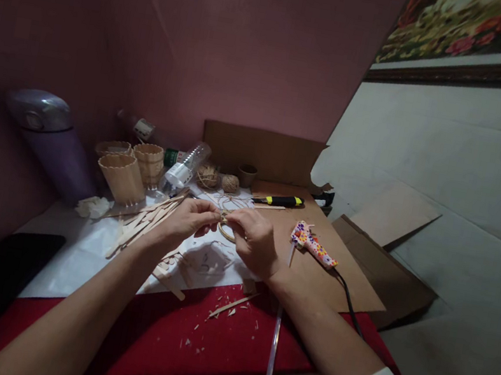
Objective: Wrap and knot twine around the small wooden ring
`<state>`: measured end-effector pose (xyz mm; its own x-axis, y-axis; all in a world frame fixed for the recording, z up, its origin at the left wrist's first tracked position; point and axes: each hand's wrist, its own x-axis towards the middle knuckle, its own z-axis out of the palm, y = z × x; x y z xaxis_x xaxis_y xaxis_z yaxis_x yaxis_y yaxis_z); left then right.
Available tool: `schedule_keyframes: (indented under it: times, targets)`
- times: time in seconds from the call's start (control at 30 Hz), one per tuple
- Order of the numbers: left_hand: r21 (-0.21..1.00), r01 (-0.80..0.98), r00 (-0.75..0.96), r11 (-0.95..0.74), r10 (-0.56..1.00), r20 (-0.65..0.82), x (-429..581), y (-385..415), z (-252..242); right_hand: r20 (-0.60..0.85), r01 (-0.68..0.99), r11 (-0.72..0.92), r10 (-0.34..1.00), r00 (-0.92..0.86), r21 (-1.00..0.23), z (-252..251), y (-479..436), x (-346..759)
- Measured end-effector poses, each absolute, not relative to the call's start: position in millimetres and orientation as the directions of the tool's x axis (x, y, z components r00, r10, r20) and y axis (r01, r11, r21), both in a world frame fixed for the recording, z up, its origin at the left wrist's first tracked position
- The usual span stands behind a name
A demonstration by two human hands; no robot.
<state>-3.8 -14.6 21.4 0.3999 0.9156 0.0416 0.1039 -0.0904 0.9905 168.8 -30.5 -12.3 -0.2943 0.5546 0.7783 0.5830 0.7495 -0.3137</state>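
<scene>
Our left hand [187,219] and right hand [254,242] both pinch the small ring [225,233]; we best apply even pressure, wrists steady.

The red-clothed table [182,356] carries a white sheet [73,256], a cardboard sheet [312,276], scattered wood shavings [229,308] — and at the far left a purple flask [60,151].

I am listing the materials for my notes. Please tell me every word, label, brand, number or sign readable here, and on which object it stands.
None can be read.
Clear bottle: white label, print too blurred.
Second bottle, behind the stick cups: label too small.
Glue gun: coloured dots only, no words.
Ring held by left hand and right hand: no writing visible.
</scene>
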Motion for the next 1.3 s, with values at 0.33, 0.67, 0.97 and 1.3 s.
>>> schedule_keyframes:
  times: [0.33,0.67,0.97,1.3]
  targets:
    - [0.977,0.192,0.346,-0.097,0.938,0.025,-1,-14,20,0.594,0.496,0.622,0.768,-0.239,-0.606,-13,-30,162]
    - [0.928,0.33,0.361,-0.173,0.932,0.045,0,-17,22,0.657,0.587,0.765,0.588,-0.472,-0.263,-6,-29,171]
    - [0.866,0.393,0.438,-0.308,0.891,0.118,-5,-14,20,0.625,0.574,0.793,0.556,-0.547,-0.203,-6,-23,175]
    - [0.87,0.408,0.553,-0.277,0.833,0.006,-7,-14,19,0.637,0.722,0.678,0.497,-0.59,0.14,-3,-28,176]
